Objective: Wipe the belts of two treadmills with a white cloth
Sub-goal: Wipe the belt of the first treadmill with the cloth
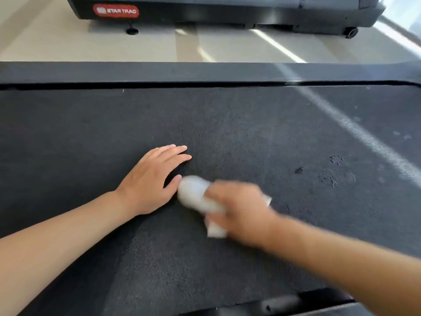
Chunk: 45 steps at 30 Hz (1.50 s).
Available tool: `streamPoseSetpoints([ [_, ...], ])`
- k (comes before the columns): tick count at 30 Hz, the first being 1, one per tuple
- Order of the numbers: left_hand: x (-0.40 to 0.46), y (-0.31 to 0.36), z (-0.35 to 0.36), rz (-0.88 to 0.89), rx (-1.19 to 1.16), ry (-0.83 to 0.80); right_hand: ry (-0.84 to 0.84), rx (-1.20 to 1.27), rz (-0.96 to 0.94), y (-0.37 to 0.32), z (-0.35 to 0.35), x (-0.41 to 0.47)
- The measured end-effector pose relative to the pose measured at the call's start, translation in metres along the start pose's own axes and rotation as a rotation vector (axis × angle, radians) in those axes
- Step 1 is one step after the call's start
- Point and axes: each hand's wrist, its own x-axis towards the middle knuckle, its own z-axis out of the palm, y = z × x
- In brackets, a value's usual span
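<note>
At the bottom edge of the frame, right of centre, a dark rail [284, 304] of the near treadmill shows under the right forearm, which comes in from the lower right corner. The left forearm comes in from the lower left. Both reach over the belt [227, 133], a wide dark, grainy surface that fills the middle of the frame. The right hand [237, 208], just right of centre and smeared by motion blur, has its fingers curled down over the white cloth [196, 195]; the grip looks closed round the bunched cloth, though the blur hides the fingertips. The cloth lies on the belt, a rounded wad sticking out to the left of the hand and a flat corner showing below it. The left hand [152, 179], just left of centre, lies flat on the belt, palm down, fingers straight and pointing to the upper right, holding nothing; its thumb tip is just beside the wad of cloth, and whether they touch cannot be told. To the right on the belt are a few small dark blotches [330, 172], and a pale streak of light [355, 131] runs diagonally across the right side. Beyond the belt lies a dark side rail [159, 73] across the whole frame, then a pale floor [91, 46]. At the top stands a second treadmill [227, 10], its black base bearing a red label [116, 10] reading STAR TRAC in the upper left.
</note>
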Motion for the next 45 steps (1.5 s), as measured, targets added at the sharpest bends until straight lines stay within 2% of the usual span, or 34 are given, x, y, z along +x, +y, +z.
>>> streamPoseSetpoints([
  [2,-0.001,0.002,0.0,0.004,0.013,0.001,-0.244,0.105,-0.3,-0.06,0.014,-0.034],
  [3,-0.001,0.002,0.0,0.003,0.022,0.0,-0.3,0.15,-0.425,-0.075,0.016,-0.047],
  [5,0.0,0.004,0.0,0.003,0.049,-0.006,-0.223,0.156,-0.554,-0.053,0.016,-0.049],
  [6,0.0,0.006,0.001,-0.001,0.066,-0.012,-0.117,0.148,-0.495,-0.031,0.012,-0.04],
  [7,0.0,0.007,0.001,-0.009,0.08,-0.017,0.02,0.128,-0.352,-0.003,0.007,-0.028],
  [9,-0.003,0.009,0.002,-0.031,0.09,-0.018,0.248,0.032,0.051,0.06,-0.017,0.003],
  [11,-0.005,0.013,0.002,-0.047,0.062,-0.029,0.311,-0.021,0.417,0.118,-0.039,0.017],
  [13,-0.007,0.017,0.004,-0.029,0.041,-0.048,0.323,-0.021,0.487,0.132,-0.043,0.012],
  [14,-0.008,0.018,0.006,-0.012,0.038,-0.049,0.314,-0.026,0.445,0.122,-0.039,0.003],
  [16,-0.01,0.02,0.01,0.001,0.023,-0.036,0.278,0.062,0.235,0.075,-0.021,-0.028],
  [18,-0.009,0.02,0.011,-0.006,0.01,-0.019,0.09,0.177,-0.09,0.019,-0.003,-0.069],
  [20,-0.008,0.02,0.012,-0.008,0.011,-0.008,-0.052,0.199,-0.36,-0.009,0.009,-0.095],
  [22,-0.008,0.021,0.012,-0.009,0.009,-0.002,-0.042,0.2,-0.406,0.009,0.005,-0.092],
  [23,-0.007,0.021,0.012,-0.008,0.008,0.001,0.027,0.185,-0.316,0.03,0.0,-0.082],
  [24,-0.007,0.021,0.012,-0.005,0.007,0.002,0.143,0.163,-0.147,0.057,-0.007,-0.071],
  [26,-0.007,0.022,0.011,-0.005,0.0,0.009,0.371,0.037,0.262,0.126,-0.029,-0.05],
  [27,-0.007,0.022,0.01,-0.007,-0.004,0.013,0.405,-0.01,0.443,0.155,-0.039,-0.044],
  [28,-0.007,0.022,0.01,-0.007,-0.006,0.014,0.405,-0.037,0.557,0.173,-0.044,-0.042],
  [30,-0.006,0.023,0.01,-0.001,-0.004,0.011,0.385,-0.075,0.592,0.166,-0.044,-0.04],
  [33,-0.006,0.023,0.01,-0.007,-0.007,0.015,0.335,0.026,0.382,0.095,-0.02,-0.057],
  [37,-0.006,0.025,0.01,-0.004,-0.007,0.012,0.011,0.156,-0.247,-0.019,0.012,-0.103],
  [39,-0.005,0.027,0.009,-0.008,-0.007,0.011,-0.095,0.186,-0.427,-0.022,0.015,-0.106],
  [40,-0.005,0.027,0.009,-0.01,-0.005,0.008,-0.079,0.201,-0.421,-0.008,0.01,-0.099],
  [41,-0.004,0.028,0.008,-0.01,-0.002,0.003,-0.006,0.179,-0.349,0.013,0.005,-0.088],
  [42,-0.004,0.028,0.008,-0.013,0.0,0.0,0.115,0.139,-0.2,0.039,-0.001,-0.073],
  [44,-0.006,0.028,0.008,-0.017,0.008,-0.003,0.348,0.025,0.202,0.101,-0.021,-0.037],
  [45,-0.006,0.028,0.007,-0.019,0.006,-0.008,0.389,-0.028,0.387,0.127,-0.032,-0.02],
])
